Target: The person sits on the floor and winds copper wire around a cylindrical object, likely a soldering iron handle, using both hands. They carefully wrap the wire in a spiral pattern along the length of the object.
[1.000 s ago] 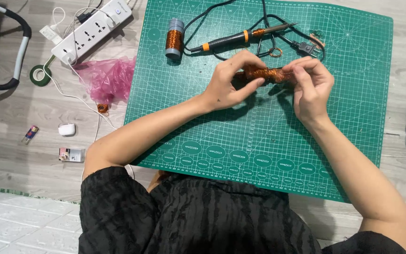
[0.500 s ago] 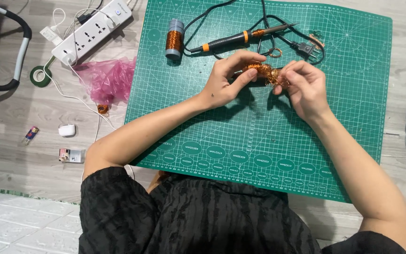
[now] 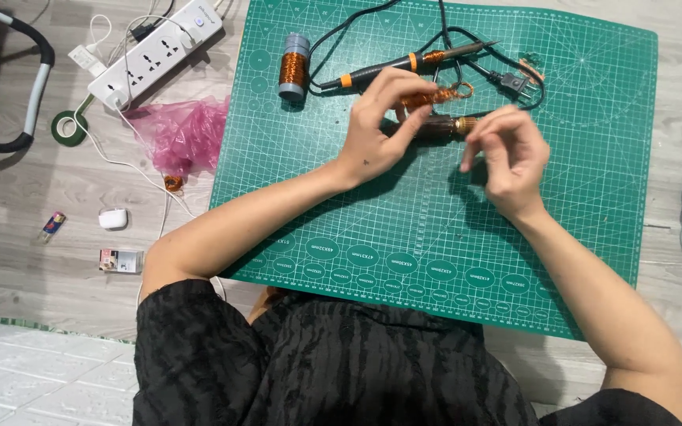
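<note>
The cutting mat (image 3: 436,237) is dark green with a pale grid and white ovals along its near edge. The wire spool (image 3: 294,67) is copper-orange with grey ends. The soldering iron (image 3: 388,69) is black with orange bands. The power strip (image 3: 155,51) is white, the crumpled plastic bag (image 3: 183,134) pink, the tape roll (image 3: 69,128) green. The floor (image 3: 41,205) is grey wood-grain. The person's garment (image 3: 317,363) is black, crinkled.

On the green cutting mat (image 3: 436,260), the whole near half lies bare below both hands. Its far edge is crowded: a copper wire spool (image 3: 294,66), a soldering iron (image 3: 404,65) and its looping black cord (image 3: 507,75) block passage there.
</note>
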